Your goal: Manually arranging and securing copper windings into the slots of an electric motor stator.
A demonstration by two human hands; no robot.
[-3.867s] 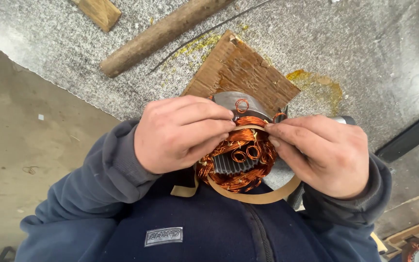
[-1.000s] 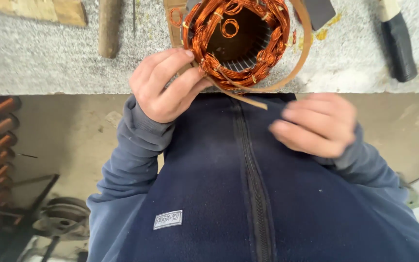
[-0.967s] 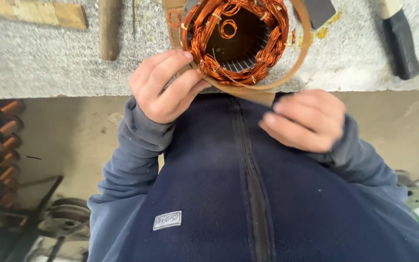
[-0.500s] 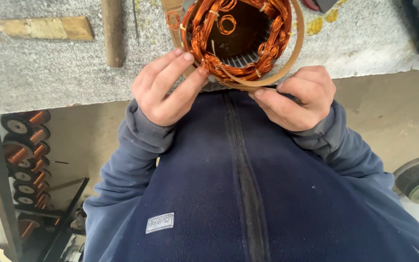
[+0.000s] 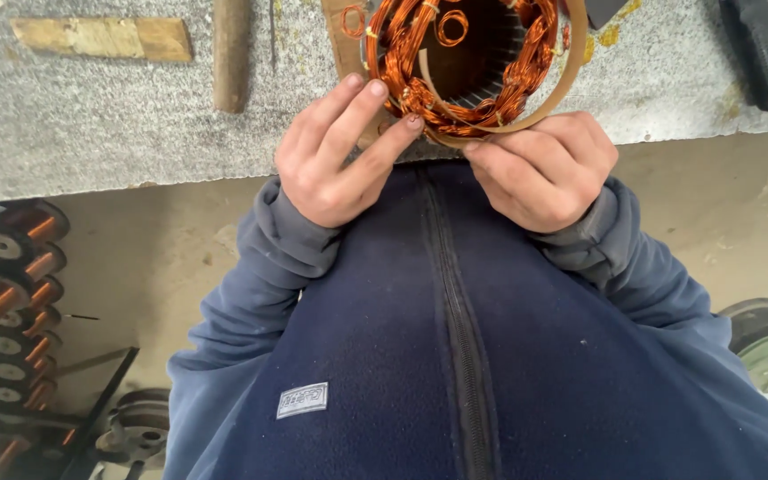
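Stator (image 5: pixel 468 62), top cut off, hides fingertips of both hands.

copper-wound stator (image 5: pixel 468 62) cut off by top edge, right hand (image 5: pixel 544 173) fingers curled under, fingertips hidden
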